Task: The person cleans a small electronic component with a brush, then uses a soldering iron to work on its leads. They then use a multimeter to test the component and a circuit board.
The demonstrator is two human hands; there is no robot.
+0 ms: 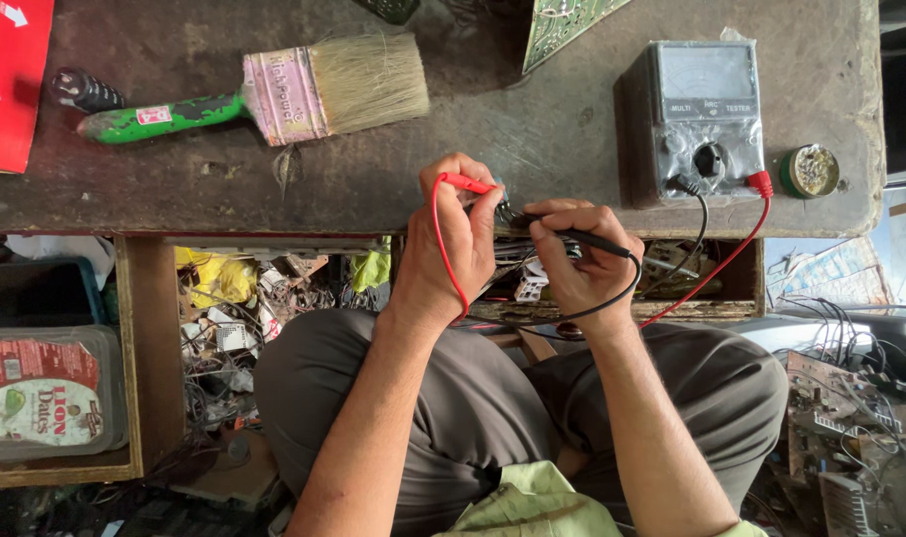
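My left hand (453, 244) grips a red test probe (468, 183) at the front edge of a worn dark workbench (533, 139). My right hand (582, 264) grips a black test probe (597, 242). Both probe tips meet at a small part held between my fingers, which hide most of it. Red and black leads (717, 261) run from the probes up to a grey analogue multimeter (702, 114) standing at the right of the bench.
A wide paintbrush with a green handle (264, 99) lies on the bench at the left, beside a red card (10, 80). A small round tin (809, 171) sits right of the meter. Open drawers below hold tangled wires and parts; circuit boards (851, 438) lie at lower right.
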